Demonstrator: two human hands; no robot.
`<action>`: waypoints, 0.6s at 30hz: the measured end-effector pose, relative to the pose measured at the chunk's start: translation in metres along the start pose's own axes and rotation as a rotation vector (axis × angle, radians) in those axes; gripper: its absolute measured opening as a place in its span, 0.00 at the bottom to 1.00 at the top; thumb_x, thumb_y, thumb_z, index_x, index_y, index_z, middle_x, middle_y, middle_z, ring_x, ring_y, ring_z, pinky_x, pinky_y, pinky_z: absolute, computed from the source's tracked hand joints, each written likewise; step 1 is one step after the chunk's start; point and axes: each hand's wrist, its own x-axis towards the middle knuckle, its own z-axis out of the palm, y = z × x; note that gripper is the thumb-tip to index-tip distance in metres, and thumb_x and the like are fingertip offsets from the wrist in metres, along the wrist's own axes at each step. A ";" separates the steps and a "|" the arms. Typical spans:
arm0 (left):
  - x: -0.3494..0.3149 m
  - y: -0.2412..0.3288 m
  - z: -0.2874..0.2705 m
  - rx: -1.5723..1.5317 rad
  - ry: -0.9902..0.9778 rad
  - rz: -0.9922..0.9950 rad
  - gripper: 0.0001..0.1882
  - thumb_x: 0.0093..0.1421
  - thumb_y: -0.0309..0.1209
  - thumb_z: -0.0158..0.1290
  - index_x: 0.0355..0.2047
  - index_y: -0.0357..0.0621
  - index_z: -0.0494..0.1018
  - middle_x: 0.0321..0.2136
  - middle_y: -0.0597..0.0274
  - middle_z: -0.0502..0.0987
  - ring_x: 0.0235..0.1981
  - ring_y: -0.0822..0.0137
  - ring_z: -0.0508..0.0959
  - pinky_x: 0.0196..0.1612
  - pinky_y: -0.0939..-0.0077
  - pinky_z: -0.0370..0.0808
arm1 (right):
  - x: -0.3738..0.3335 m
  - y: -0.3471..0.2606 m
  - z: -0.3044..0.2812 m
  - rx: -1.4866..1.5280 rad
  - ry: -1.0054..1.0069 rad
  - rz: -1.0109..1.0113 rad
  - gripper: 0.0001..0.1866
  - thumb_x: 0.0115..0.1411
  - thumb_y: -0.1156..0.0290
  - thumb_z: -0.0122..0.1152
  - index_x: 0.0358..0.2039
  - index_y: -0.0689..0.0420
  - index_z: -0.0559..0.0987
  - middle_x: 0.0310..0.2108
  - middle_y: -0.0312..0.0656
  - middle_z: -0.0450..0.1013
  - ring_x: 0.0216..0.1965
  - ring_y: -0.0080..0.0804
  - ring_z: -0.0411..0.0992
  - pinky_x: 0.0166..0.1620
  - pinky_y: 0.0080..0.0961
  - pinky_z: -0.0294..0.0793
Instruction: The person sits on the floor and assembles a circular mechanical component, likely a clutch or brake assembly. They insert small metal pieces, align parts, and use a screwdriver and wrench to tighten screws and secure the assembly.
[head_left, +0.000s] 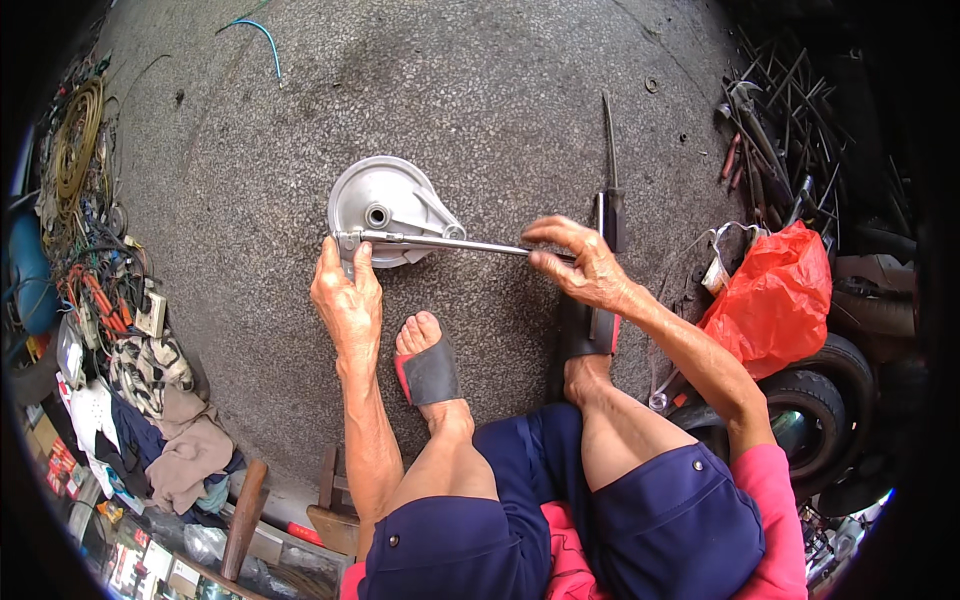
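Observation:
A round silver metal cover, like a wheel's brake drum plate (354,195), lies on the floor in front of me, with a hollow hub and a side arm. Across its near edge runs a long chrome socket wrench (478,246), roughly level from left to right. My left hand (347,300) pinches the wrench's head between thumb and finger at the plate's near left edge. At the other end, my right hand (590,268) loosely holds the handle, thumb and fingers around it. The fastener under the head is hidden.
A screwdriver (615,215) lies by my right foot, its blade pointing away. Further right are a red plastic bag (775,300), tyres (805,395) and a heap of hand tools (765,145). Cables (80,140) and cloths (185,450) pile up at left, near a hammer handle (243,520).

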 end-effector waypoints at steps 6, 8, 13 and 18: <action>-0.001 0.002 -0.002 -0.004 -0.014 -0.009 0.23 0.63 0.31 0.58 0.50 0.21 0.71 0.38 0.32 0.78 0.39 0.39 0.80 0.42 0.55 0.76 | -0.026 0.020 -0.049 -0.884 0.012 -0.352 0.24 0.52 0.71 0.59 0.51 0.60 0.76 0.51 0.46 0.73 0.55 0.44 0.70 0.61 0.47 0.65; 0.000 -0.004 0.002 0.007 0.052 0.061 0.19 0.64 0.33 0.57 0.47 0.26 0.73 0.33 0.37 0.79 0.34 0.46 0.80 0.38 0.58 0.75 | -0.043 0.026 -0.048 -0.939 -0.137 -0.480 0.27 0.56 0.66 0.59 0.57 0.57 0.73 0.54 0.46 0.72 0.60 0.42 0.68 0.65 0.53 0.60; -0.002 0.006 -0.002 -0.001 0.003 0.018 0.24 0.63 0.31 0.57 0.51 0.21 0.70 0.37 0.33 0.78 0.39 0.39 0.80 0.41 0.55 0.76 | -0.052 0.030 -0.048 -0.973 -0.301 -0.494 0.27 0.63 0.68 0.49 0.63 0.53 0.65 0.57 0.44 0.70 0.62 0.40 0.67 0.69 0.56 0.53; -0.001 -0.002 -0.002 -0.001 0.013 0.023 0.22 0.63 0.31 0.57 0.49 0.22 0.71 0.36 0.34 0.78 0.38 0.39 0.80 0.40 0.54 0.75 | -0.044 0.030 -0.056 -0.959 -0.390 -0.477 0.31 0.60 0.65 0.57 0.63 0.59 0.64 0.54 0.46 0.72 0.59 0.42 0.69 0.68 0.56 0.55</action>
